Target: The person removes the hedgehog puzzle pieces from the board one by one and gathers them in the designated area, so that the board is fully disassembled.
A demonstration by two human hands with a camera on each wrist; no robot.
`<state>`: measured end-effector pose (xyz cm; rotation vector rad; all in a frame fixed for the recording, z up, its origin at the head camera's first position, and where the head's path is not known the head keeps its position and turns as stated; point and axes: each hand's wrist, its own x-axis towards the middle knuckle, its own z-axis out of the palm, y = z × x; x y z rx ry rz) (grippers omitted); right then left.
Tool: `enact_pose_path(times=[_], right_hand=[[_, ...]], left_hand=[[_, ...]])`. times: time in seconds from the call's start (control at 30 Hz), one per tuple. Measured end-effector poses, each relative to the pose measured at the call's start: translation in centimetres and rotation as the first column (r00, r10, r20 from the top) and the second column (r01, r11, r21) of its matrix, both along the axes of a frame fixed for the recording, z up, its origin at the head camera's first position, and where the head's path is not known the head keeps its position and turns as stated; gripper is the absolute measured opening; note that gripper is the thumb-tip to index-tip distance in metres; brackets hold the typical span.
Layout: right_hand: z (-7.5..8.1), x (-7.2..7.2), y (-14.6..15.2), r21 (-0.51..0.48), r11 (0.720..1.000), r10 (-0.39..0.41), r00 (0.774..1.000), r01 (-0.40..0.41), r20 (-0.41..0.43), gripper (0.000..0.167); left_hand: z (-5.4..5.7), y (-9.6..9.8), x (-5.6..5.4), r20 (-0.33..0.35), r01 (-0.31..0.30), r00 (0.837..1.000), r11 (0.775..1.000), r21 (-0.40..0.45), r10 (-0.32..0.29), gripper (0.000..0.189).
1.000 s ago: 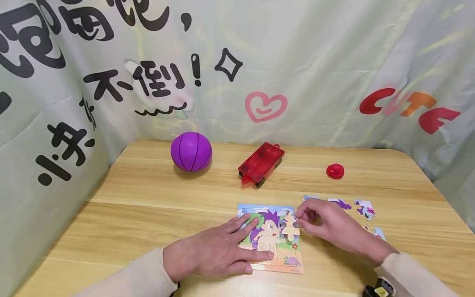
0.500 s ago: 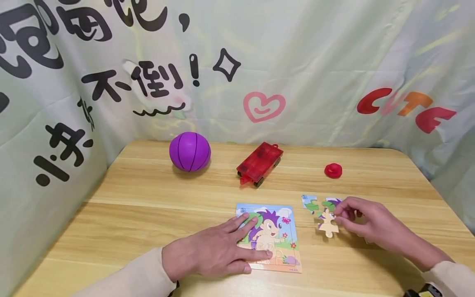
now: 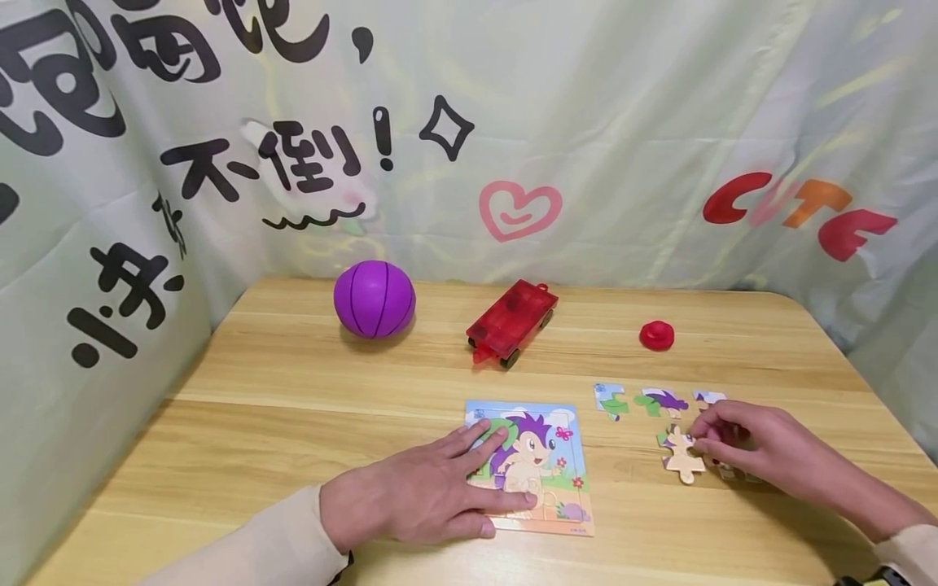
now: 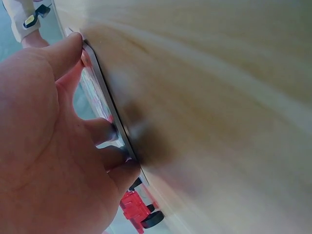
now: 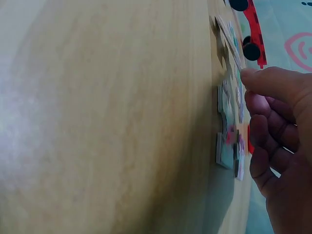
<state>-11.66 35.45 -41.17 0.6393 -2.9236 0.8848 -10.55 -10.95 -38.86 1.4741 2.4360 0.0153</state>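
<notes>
By R hand point(image 3: 758, 443), thumb to fingertips, a piece point(image 3: 683, 462) is pinched at its edge — prob. light, stiff card, tabs easily bent, best gripped there. It's held low over table point(image 3: 293, 391), nr. loose pcs point(image 3: 663, 402), well R of board point(image 3: 573, 492). Board's pressed by L hand point(image 3: 425, 496), fingers spread. Piece's tilt is shown by R wrist view — hard to tell from head.

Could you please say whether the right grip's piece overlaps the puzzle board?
No, in the head view bare tabletop shows between that piece and the board.

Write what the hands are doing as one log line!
left hand: rests on hedgehog puzzle board | right hand: pinches beige jigsaw piece | behind: purple basketball, red toy wagon
</notes>
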Motion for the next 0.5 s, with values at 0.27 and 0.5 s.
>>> enact_pose_path(times=[0.27, 0.5], right_hand=[[-0.47, -0.17, 0.37, 0.018, 1.000, 0.017, 1.000, -0.016, -0.014, 0.027], [-0.29, -0.24, 0.19, 0.052, 0.999, -0.003, 1.000, 0.005, -0.021, 0.026]], left_hand=[[-0.02, 0.02, -0.10, -0.006, 0.004, 1.000, 1.000, -0.004, -0.004, 0.050], [0.05, 0.06, -0.10, 0.003, -0.002, 1.000, 1.000, -0.005, 0.002, 0.050]])
